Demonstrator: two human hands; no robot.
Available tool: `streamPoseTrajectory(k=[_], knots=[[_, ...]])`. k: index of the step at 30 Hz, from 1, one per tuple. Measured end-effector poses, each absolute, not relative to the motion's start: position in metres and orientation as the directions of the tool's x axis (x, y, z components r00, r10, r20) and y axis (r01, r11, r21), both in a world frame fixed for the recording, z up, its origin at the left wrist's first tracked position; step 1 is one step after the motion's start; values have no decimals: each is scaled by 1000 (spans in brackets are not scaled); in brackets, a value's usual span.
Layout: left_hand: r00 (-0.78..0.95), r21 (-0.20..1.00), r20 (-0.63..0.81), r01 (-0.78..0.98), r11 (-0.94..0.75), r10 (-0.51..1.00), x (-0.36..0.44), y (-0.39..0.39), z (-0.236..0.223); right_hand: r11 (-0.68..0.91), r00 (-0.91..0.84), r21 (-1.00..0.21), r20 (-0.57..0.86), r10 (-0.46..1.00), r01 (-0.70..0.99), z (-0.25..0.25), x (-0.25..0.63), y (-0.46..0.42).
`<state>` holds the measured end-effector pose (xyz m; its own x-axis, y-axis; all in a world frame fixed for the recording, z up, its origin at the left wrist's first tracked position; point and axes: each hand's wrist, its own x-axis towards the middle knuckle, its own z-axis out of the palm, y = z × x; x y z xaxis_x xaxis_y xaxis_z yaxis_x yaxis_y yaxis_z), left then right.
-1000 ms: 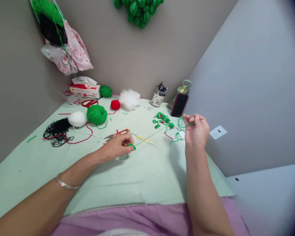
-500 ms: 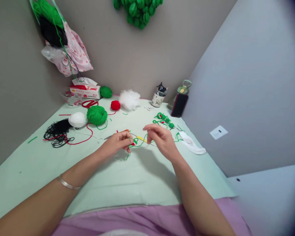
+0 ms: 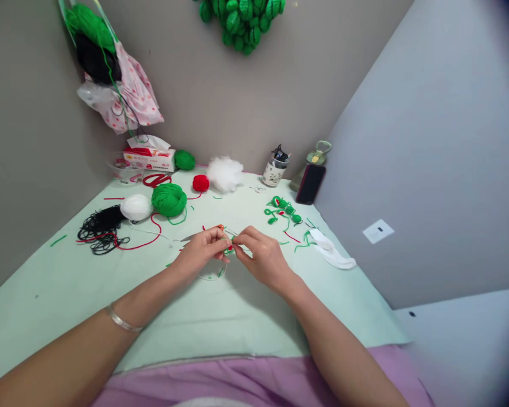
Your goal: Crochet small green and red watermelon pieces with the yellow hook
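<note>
Between thumb and fingers, my left hand (image 3: 207,244) pinches a small green and red crocheted piece (image 3: 229,247), mostly covered by the fingertips. My right hand (image 3: 261,255) meets it from the right, its thumb and forefinger pinched at the piece's edge, where green yarn was seen a moment before. The exact strand in that pinch is too small to make out. Just behind the left fingers lie scissors with orange handles (image 3: 220,227), their blade pointing left. A loop of white yarn (image 3: 212,278) rests on the table below the left hand.
To the left lie a green yarn ball (image 3: 168,199), a white ball (image 3: 136,207) and black yarn (image 3: 99,229). Behind are red scissors (image 3: 156,180), a red ball (image 3: 201,183) and white stuffing (image 3: 224,173). Small green crocheted pieces (image 3: 289,210), a phone (image 3: 310,183) and white cloth (image 3: 333,251) lie right.
My right hand has come left and down to the crocheted piece, closing its fingers there. The left hand keeps its pinch. The yellow-handled tool between the hands is now hidden. The view shifted slightly.
</note>
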<state>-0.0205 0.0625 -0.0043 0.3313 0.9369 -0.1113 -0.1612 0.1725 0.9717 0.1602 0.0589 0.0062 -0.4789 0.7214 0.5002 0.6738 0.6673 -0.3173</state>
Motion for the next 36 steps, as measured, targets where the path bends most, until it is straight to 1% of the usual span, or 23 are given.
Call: streamPoseTrajectory(k=[4,5,6,8,10,11,12,13,15,17,18,20,22,24,25,26,28,30,31,32,33,36], knots=[[353,972,-111,-155,175,929,-20,64,-8,656,-496,-382,441,748,651,8,162,61],[361,973,-106,-156,173,926,-21,64,-8,664,-506,-379,440,742,645,8,163,61],[377,973,-102,-153,170,921,-22,64,-7,676,-515,-348,454,727,649,8,165,62],[442,973,-105,-138,183,891,-25,64,-3,700,-532,-219,510,676,680,9,167,64],[566,967,-144,-94,236,812,-29,64,2,702,-542,-88,570,618,707,10,170,67],[634,960,-173,-63,273,754,-31,63,5,696,-532,-68,593,604,715,10,172,69],[687,953,-193,-39,301,700,-32,62,8,691,-508,-92,610,608,717,12,175,70],[718,947,-204,-28,320,665,-33,61,10,684,-467,-162,618,632,711,14,177,72],[728,942,-213,-23,334,652,-33,60,12,656,-380,-389,581,719,647,19,182,73],[693,945,-211,-34,324,689,-33,60,12,591,-368,-626,462,807,509,25,187,73],[673,948,-202,-49,314,712,-33,61,11,546,-401,-715,389,829,436,28,188,72],[644,951,-167,-93,293,747,-32,62,10,459,-505,-821,253,825,339,32,190,70],[637,953,-128,-134,272,761,-33,63,10,400,-595,-858,145,790,321,33,190,69],[637,955,-112,-142,259,763,-33,63,10,376,-624,-865,97,775,333,31,190,70],[634,958,-114,-134,255,764,-34,64,10,377,-610,-864,107,785,333,31,190,71],[634,961,-124,-116,252,763,-34,64,10,389,-568,-861,150,810,328,30,190,72],[636,968,-146,-66,242,758,-35,64,10,451,-396,-831,313,863,326,29,190,74],[634,974,-156,-27,224,757,-36,66,8,514,-194,-774,477,857,370,30,191,76],[632,977,-153,-21,213,760,-36,66,7,529,-123,-750,527,841,397,30,191,76],[625,979,-143,-24,202,767,-36,67,7,531,-91,-739,547,832,415,31,191,77],[615,981,-131,-31,189,778,-35,67,7,521,-95,-745,534,840,417,31,192,77],[537,985,-99,-67,159,838,-33,66,9,432,-170,-829,397,902,357,33,196,78]])
